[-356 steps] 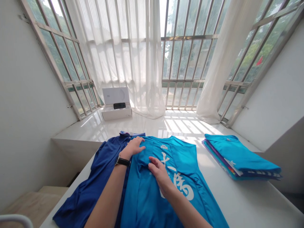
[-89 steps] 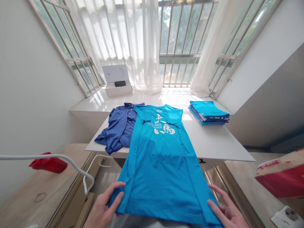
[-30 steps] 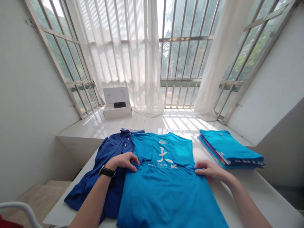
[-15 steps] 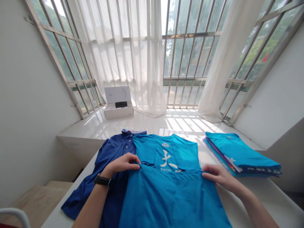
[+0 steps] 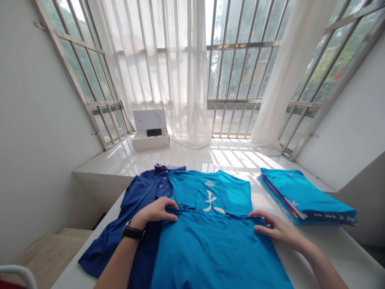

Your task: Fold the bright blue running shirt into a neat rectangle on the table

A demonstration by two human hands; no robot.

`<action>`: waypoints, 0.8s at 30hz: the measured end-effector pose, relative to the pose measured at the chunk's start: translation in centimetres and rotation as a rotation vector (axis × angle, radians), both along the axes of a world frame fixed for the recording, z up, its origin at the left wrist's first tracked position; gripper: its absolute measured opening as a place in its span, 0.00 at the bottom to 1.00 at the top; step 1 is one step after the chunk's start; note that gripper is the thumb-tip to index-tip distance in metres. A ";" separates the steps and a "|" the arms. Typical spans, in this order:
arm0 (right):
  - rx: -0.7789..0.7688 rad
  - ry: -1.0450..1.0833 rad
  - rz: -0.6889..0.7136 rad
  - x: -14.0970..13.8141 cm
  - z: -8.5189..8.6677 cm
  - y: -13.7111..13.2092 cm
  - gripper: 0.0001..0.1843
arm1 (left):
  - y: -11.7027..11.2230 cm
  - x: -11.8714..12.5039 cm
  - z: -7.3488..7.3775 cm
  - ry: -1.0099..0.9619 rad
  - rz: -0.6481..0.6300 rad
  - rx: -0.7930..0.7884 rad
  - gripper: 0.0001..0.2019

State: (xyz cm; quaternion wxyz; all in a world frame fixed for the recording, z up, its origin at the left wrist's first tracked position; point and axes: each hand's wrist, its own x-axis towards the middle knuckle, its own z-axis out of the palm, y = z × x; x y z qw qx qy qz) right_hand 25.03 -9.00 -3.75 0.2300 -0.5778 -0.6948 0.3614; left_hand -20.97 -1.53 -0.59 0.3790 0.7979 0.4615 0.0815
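Observation:
A bright blue T-shirt (image 5: 210, 249) lies on the white table (image 5: 327, 253), its lower half doubled up over the chest so the fold edge crosses the white print. My left hand (image 5: 156, 212), with a black watch (image 5: 132, 231) on the wrist, curls over that edge near the shirt's left side. My right hand (image 5: 275, 228) lies at the other end of the edge with its fingers spread. Under the left side of the shirt is a crumpled navy polo shirt (image 5: 120, 216). A stack of folded shirts (image 5: 303, 196), blue on top, lies to the right, beyond my right hand.
Past the table's far edge is a white tiled ledge (image 5: 192, 158) holding an open white box (image 5: 150, 138) with a black device inside. Sheer curtains (image 5: 168, 80) hang before barred windows. A white rail (image 5: 18, 275) shows at the lower left corner.
The shirt's hem, held at the near end earlier, is now doubled up over the chest and covers the DALIAN text. My right hand has slid left along the edge and its fingers have spread.

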 end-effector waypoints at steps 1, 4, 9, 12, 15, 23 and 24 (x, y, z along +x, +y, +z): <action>-0.002 -0.002 0.003 -0.1 0.0 0.0 0.26 | -0.1 0.1 0.0 0.001 -0.013 0.012 0.17; -0.003 -0.024 0.025 -0.3 -0.1 0.0 0.24 | -0.1 0.4 0.1 -0.040 -0.062 0.013 0.15; 0.054 -0.007 -0.029 -0.2 -1.1 0.4 0.25 | 0.3 -0.2 -0.5 -0.141 -0.009 0.005 0.18; 0.227 0.002 -0.115 -0.6 -1.5 0.7 0.23 | 0.8 -1.0 -1.4 -0.142 0.044 -0.015 0.19; 0.418 -0.012 -0.146 -3.1 -0.2 0.6 0.19 | 0.8 -1.4 -1.7 -0.172 0.019 -0.042 0.20; 0.386 0.040 0.264 -19.7 3.7 1.1 0.21 | -0.2 -0.2 -0.5 -0.430 -0.075 -0.167 0.18; 0.370 0.065 0.278 -21.4 3.3 1.6 0.23 | -0.3 0.0 -0.5 -0.472 -0.079 -0.176 0.18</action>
